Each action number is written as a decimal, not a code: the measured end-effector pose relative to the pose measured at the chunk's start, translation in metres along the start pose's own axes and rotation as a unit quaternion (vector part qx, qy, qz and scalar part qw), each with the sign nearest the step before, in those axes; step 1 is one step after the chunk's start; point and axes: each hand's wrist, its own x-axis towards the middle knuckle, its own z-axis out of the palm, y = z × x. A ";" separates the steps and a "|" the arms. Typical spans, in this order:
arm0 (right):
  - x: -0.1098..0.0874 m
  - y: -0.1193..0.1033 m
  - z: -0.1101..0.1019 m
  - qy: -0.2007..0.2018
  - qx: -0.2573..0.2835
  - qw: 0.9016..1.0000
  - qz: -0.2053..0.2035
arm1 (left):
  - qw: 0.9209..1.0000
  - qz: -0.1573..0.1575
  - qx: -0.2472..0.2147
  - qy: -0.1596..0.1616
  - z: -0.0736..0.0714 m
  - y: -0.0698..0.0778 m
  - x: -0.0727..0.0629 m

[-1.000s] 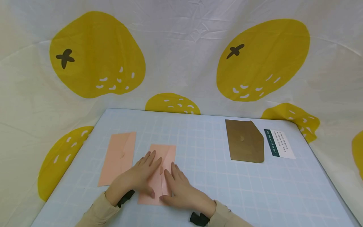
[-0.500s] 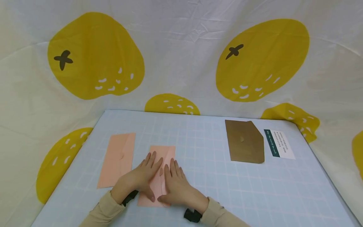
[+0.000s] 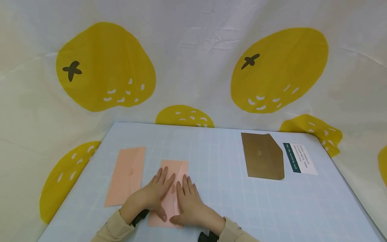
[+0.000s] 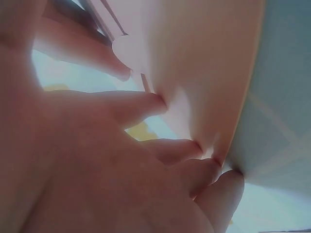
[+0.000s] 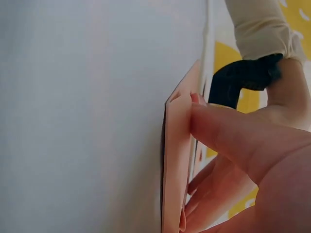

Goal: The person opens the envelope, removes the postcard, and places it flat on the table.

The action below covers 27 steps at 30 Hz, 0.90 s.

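Observation:
A pink envelope (image 3: 167, 201) with a long flap lies flat on the table in the head view, under both hands. My left hand (image 3: 152, 196) rests on its left half, fingers spread and nearly straight. On the right half lies my right hand (image 3: 191, 206), its fingers extended and its thumb pointing toward the left thumb. The left wrist view shows fingertips touching the envelope (image 4: 204, 63), with the small finger at its edge. In the right wrist view the thumb presses on the envelope (image 5: 179, 141), whose edge stands slightly off the table. A second pink envelope (image 3: 127, 178) lies to the left.
At the back right lies a brown envelope (image 3: 263, 156). Beside it is a white card with a dark green strip (image 3: 300, 158). The table (image 3: 242, 208) has a pale blue gridded cover, and a patterned curtain (image 3: 193, 67) hangs behind it.
The right hand has shifted slightly left on the envelope, closer to its middle seam. The left hand stays about where it was on it. The whole head view has dropped slightly.

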 end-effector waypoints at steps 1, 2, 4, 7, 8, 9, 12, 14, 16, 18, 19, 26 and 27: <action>0.000 0.000 0.000 0.000 0.001 1.000 0.001 | 1.000 0.000 -0.002 0.000 0.000 0.000 0.000; -0.001 0.000 0.000 -0.001 0.003 1.000 0.002 | 1.000 -0.001 -0.003 0.000 0.001 0.000 0.000; -0.002 0.000 0.000 -0.001 0.007 1.000 0.003 | 1.000 -0.002 -0.004 -0.001 0.001 0.001 0.001; -0.002 -0.001 -0.002 -0.001 0.007 1.000 0.004 | 1.000 -0.003 -0.006 -0.001 0.001 0.001 0.001; -0.002 -0.002 -0.002 -0.002 0.009 1.000 0.003 | 1.000 -0.005 -0.006 -0.001 0.001 0.001 0.001; -0.003 -0.002 -0.003 -0.002 0.011 1.000 0.003 | 1.000 -0.005 -0.007 -0.001 0.001 0.001 0.001; -0.003 -0.003 -0.004 -0.006 0.018 1.000 -0.001 | 1.000 -0.008 -0.009 -0.002 0.001 0.001 0.000; -0.002 -0.002 -0.004 -0.008 0.021 1.000 -0.001 | 1.000 -0.009 -0.007 -0.004 0.000 0.000 0.000; -0.002 -0.001 -0.003 -0.011 0.019 1.000 -0.001 | 1.000 -0.007 -0.007 -0.006 0.000 0.000 0.000; -0.001 -0.001 -0.003 -0.013 0.019 1.000 0.000 | 1.000 -0.006 -0.006 -0.007 -0.001 0.001 0.001; -0.001 0.000 -0.004 -0.014 0.018 1.000 0.001 | 1.000 -0.006 -0.005 -0.007 -0.001 0.001 0.001; -0.001 0.000 -0.005 -0.015 0.028 0.999 0.006 | 1.000 -0.026 0.004 0.002 -0.002 0.009 -0.002; -0.002 0.000 -0.005 -0.014 0.027 1.000 0.005 | 0.999 -0.031 0.005 0.002 -0.002 0.011 -0.003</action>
